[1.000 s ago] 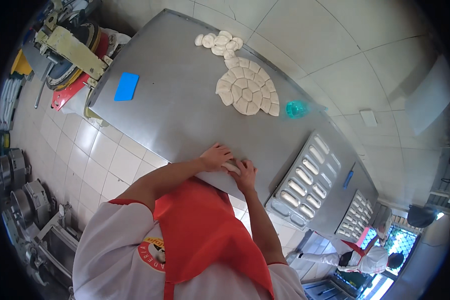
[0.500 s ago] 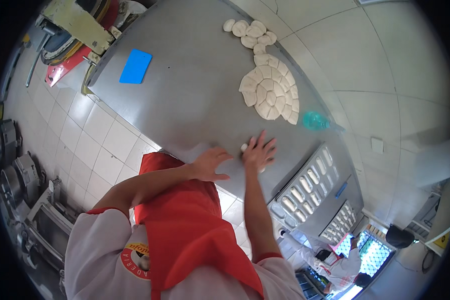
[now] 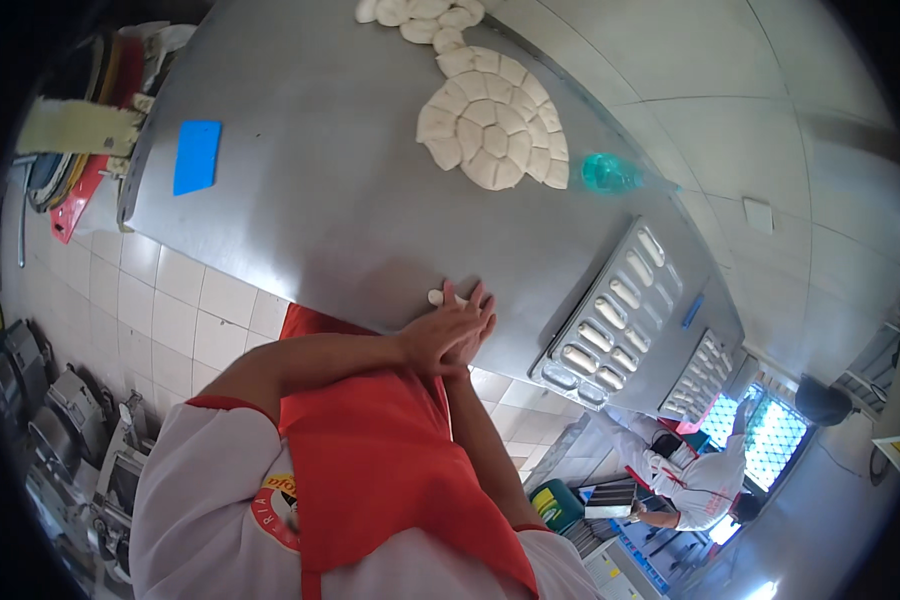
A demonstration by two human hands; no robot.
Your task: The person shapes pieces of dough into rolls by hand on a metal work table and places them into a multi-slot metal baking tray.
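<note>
A small roll of pale dough [image 3: 435, 297] lies on the desk [image 3: 320, 240] beneath the right hand [image 3: 468, 348], one rounded end poking out left of its spread fingers. Its long axis seems to run crosswise under them (most of it is covered). The left hand [image 3: 432, 336] overlaps the right from above; whether its own fingers are spread, I cannot tell.

Looks fairly bright, evenly lit. Flares white-blue at window [image 3: 782, 432], lower right. Shows soft shadow and dull sheen on table [image 3: 310, 130]. Bends straight edges, blackens at corners, goes soft near rim.
</note>
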